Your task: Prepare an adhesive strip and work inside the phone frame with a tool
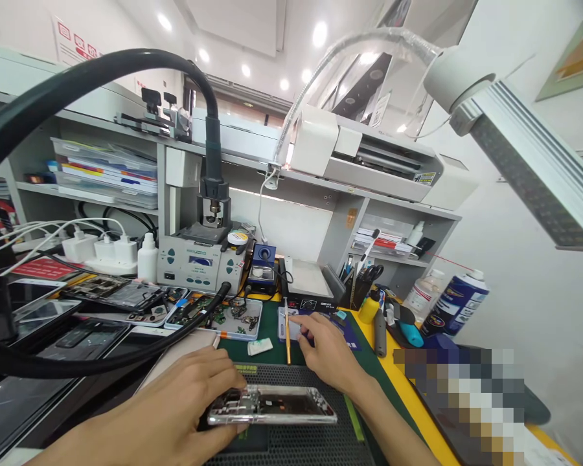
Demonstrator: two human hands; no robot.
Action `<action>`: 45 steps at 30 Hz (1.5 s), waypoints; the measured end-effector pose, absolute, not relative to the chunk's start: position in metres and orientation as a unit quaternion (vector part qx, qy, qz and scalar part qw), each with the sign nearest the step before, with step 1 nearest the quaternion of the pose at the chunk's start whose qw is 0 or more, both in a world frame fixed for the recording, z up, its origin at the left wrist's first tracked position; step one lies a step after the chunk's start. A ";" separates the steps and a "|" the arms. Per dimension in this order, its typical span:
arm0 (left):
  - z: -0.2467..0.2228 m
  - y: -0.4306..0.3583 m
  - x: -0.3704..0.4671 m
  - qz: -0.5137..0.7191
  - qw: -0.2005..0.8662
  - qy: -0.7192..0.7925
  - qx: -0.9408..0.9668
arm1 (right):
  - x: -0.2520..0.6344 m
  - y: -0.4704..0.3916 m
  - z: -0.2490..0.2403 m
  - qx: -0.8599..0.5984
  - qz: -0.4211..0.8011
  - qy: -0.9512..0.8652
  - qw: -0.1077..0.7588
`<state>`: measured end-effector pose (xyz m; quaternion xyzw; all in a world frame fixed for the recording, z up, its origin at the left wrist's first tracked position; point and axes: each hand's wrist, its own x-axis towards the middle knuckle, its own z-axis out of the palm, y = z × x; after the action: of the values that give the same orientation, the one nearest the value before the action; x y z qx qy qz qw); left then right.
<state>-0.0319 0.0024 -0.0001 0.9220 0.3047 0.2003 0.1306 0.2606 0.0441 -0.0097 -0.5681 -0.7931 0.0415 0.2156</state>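
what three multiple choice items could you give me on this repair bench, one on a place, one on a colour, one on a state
1. Where does the opened phone lie?
A. on the dark mat in front of the person
B. on the upper shelf
C. inside the pen holder

2. What colour is the slim tool lying beside the right hand?
A. red
B. yellow
C. white

3. What is the left hand doing?
A. hanging in the air
B. resting on the phone's left end
C. holding a bottle

Answers: 1 A, the phone sits on the mat near the bottom edge. 2 B, its shaft shows yellow against the green. 3 B, its fingers lie on the phone's frame.
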 end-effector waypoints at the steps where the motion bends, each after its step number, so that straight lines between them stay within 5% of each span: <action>1: 0.000 0.003 -0.032 0.204 0.130 0.303 0.922 | 0.260 0.044 -0.011 -0.553 0.034 -0.803 0.217; 17: -0.001 0.003 -0.031 0.215 0.135 0.299 0.920 | 0.254 0.050 -0.026 -0.468 -0.029 -0.853 0.229; 31: 0.001 0.003 -0.031 0.200 0.150 0.308 0.918 | 0.251 0.046 -0.012 -0.482 0.089 -0.731 0.474; 45: -0.004 0.003 -0.031 0.189 0.177 0.308 0.915 | 0.246 0.041 -0.007 -0.524 0.208 -0.690 0.453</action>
<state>-0.0313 0.0033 -0.0042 0.9155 0.3078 0.1892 0.1772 0.2465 0.0405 -0.0070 -0.5241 -0.6903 0.2081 0.4533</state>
